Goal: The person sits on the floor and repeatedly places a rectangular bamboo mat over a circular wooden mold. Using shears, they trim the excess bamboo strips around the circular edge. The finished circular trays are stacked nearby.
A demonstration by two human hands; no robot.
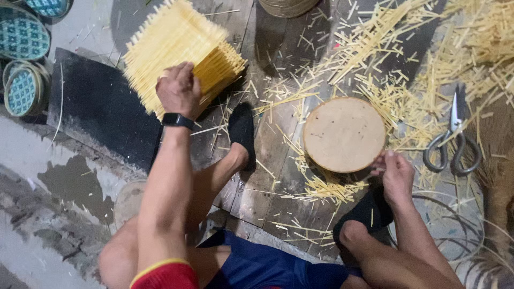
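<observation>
Stack of woven bamboo mats at far left of floor, left hand clamped on near edge. Judged light, springy, splintery; take by edges. Right hand pinching rim of round board, floor centre.

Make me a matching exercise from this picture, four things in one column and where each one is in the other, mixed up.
Things:
1. woven strip stack
2. round board
3. scissors
4. patterned lids

Places:
A. far right, among cut strips
B. top left corner
C. under the left hand
D. touched by the right hand

Pairs: 1-C, 2-D, 3-A, 4-B
</observation>
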